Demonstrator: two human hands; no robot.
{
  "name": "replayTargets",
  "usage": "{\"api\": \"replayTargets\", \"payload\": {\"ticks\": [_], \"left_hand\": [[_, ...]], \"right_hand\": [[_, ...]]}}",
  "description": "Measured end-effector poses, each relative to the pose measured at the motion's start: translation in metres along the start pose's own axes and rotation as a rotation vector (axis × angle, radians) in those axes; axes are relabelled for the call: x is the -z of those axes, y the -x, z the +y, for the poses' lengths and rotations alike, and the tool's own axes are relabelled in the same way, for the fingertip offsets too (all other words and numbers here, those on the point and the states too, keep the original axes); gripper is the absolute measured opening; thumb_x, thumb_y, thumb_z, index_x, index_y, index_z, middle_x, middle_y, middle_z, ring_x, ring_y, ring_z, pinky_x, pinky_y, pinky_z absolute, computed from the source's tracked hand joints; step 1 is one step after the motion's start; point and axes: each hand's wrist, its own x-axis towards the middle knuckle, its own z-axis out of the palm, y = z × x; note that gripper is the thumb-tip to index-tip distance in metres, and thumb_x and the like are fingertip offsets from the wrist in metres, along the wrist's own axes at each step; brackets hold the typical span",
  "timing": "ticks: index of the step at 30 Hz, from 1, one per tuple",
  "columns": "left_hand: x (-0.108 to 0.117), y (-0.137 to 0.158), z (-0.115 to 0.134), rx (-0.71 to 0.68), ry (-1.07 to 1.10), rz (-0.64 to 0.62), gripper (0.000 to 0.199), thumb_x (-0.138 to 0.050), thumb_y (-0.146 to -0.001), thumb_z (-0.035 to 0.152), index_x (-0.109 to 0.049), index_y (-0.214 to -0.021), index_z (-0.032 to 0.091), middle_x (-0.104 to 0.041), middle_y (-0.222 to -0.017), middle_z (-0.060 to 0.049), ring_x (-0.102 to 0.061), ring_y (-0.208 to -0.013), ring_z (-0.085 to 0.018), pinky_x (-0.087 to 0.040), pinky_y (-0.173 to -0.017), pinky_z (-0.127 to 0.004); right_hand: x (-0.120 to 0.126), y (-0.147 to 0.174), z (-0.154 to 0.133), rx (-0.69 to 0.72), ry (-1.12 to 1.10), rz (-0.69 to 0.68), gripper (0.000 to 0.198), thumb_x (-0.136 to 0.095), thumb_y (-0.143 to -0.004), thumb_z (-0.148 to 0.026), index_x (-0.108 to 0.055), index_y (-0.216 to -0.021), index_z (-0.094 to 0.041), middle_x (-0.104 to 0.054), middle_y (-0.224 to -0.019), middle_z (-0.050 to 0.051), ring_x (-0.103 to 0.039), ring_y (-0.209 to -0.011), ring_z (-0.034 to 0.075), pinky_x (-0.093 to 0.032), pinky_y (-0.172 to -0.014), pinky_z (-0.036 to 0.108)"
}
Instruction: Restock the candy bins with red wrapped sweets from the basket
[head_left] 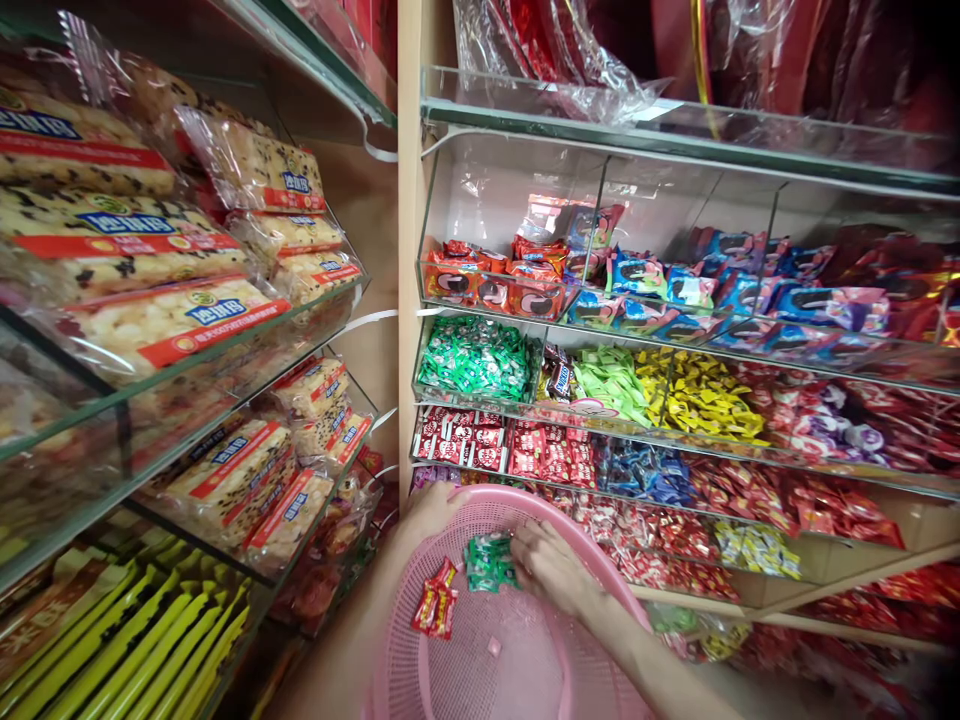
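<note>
A pink plastic basket (592,535) with mesh walls is tilted below the shelves. My left hand (433,508) is closed over its far left rim. Inside the basket, my right hand (546,565) has its fingers curled at a bunch of green-wrapped candies (487,562); its fingertips are partly hidden. Left of these lie a few red-and-yellow wrapped candies (436,603), apart from both hands. A small pale pink piece (494,647) sits lower on the basket's bottom.
Glass-fronted shelves ahead hold green candies (476,357), yellow candies (705,395), red packets (551,455) and blue-wrapped snacks (825,302). To the left, close by, shelves carry packaged puffed-rice cakes (187,315) and yellow-green packets (150,640). A wooden post (409,150) divides them.
</note>
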Motion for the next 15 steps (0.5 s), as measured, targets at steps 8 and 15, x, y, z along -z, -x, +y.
{"api": "replayTargets", "payload": {"ticks": [8, 15], "left_hand": [[0.0, -0.002, 0.0, 0.002, -0.004, -0.003, 0.043, -0.037, -0.087, 0.052, -0.062, -0.079, 0.018, -0.062, -0.072, -0.005, -0.055, -0.064, -0.018, -0.027, -0.054, -0.026], [-0.002, -0.002, 0.0, -0.005, 0.011, 0.012, 0.044, -0.036, -0.087, 0.053, -0.063, -0.08, 0.018, -0.063, -0.074, -0.006, -0.057, -0.068, -0.019, -0.027, -0.054, -0.026]], "right_hand": [[0.008, -0.006, 0.002, -0.059, -0.029, 0.031, 0.009, -0.049, -0.082, -0.023, -0.056, -0.084, -0.018, -0.059, -0.093, 0.006, -0.052, -0.089, 0.021, -0.037, -0.078, 0.033], [0.019, -0.027, 0.004, -0.096, 0.049, -0.027, 0.016, -0.048, -0.086, -0.024, -0.058, -0.098, -0.018, -0.062, -0.099, 0.008, -0.058, -0.087, 0.021, -0.042, -0.072, 0.03]]}}
